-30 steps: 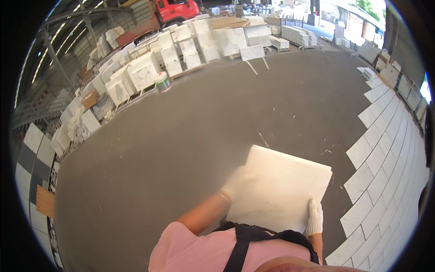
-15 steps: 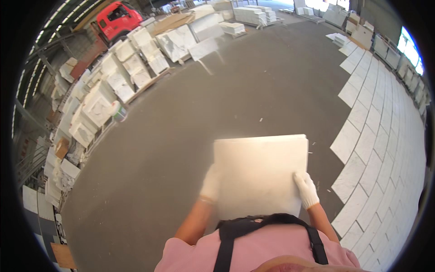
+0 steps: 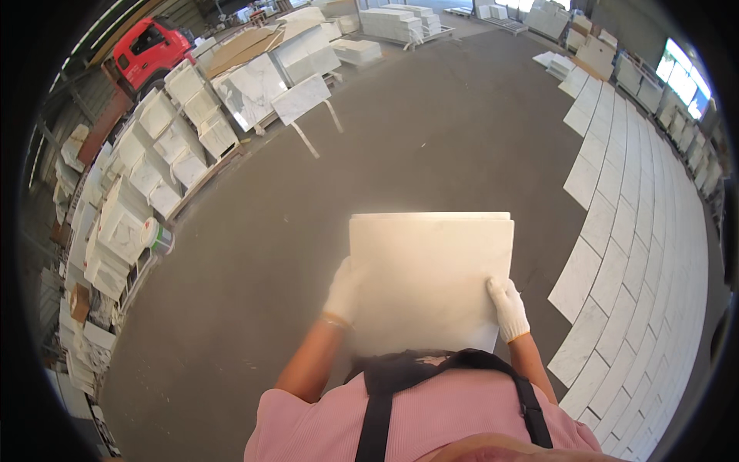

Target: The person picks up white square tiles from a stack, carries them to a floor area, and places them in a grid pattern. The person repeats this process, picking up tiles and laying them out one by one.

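In front of my body I carry a small stack of square, off-white stone tiles (image 3: 428,277); a second edge shows behind the top one. My left hand (image 3: 342,294), in a white knit glove, grips the stack's left side, its fingers partly hidden behind the edge. At the right side my right hand (image 3: 509,309), gloved the same way, is closed around the edge with the thumb on the front face. The stack's lower edge lies against or close to my body, partly covered by a black strap.
White marbled tiles (image 3: 616,262) lie in staggered rows along the right of the grey floor (image 3: 254,269). Stacked stone slabs (image 3: 165,146) line the left, beside a white bucket (image 3: 157,236). A red truck cab (image 3: 146,50) stands far left; pallets of stone (image 3: 392,25) are at the back.
The surroundings have shifted in view: the red truck and slabs moved left, and the laid tiles slid slightly left. Both hands keep hold of the tile stack, now a little higher in view.
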`<state>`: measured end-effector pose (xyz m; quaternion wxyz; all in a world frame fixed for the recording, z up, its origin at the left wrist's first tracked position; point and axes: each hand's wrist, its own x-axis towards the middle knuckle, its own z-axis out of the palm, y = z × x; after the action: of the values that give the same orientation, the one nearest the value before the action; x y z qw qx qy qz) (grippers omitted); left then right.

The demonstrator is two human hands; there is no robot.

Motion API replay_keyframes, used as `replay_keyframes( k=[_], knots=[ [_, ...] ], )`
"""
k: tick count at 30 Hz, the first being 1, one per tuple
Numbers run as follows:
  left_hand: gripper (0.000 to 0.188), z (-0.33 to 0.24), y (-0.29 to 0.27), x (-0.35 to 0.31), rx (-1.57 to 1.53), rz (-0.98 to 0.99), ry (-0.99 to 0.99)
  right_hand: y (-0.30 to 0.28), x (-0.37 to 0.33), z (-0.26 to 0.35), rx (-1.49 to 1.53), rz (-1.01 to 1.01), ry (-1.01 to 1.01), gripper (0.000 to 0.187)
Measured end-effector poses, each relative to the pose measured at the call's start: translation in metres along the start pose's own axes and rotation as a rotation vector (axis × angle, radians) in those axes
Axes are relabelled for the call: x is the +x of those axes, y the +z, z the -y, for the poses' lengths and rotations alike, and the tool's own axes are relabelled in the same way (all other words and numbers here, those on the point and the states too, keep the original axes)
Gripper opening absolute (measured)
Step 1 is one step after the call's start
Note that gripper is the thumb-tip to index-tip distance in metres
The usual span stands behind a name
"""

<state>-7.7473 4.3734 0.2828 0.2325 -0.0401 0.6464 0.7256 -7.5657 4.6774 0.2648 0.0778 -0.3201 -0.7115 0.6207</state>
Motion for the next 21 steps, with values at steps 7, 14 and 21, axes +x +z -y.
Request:
replay_keyframes(
  k=[7, 14, 21],
  knots=[
    [0.050, -0.052, 0.065, 0.220, 0.337, 0.019, 0.060, 0.007, 0.185, 0.048, 0.096, -0.104, 0.022, 0.059],
    [0.052, -0.119, 0.121, 0.387, -0.010, -0.127, 0.057, 0.004, 0.424, 0.147, -0.122, 0.071, 0.042, 0.064],
    [0.053, -0.187, 0.143, 0.501, -0.202, -0.259, 0.111, 0.052, 0.627, 0.233, -0.263, 0.263, -0.030, 0.067]
  ],
)
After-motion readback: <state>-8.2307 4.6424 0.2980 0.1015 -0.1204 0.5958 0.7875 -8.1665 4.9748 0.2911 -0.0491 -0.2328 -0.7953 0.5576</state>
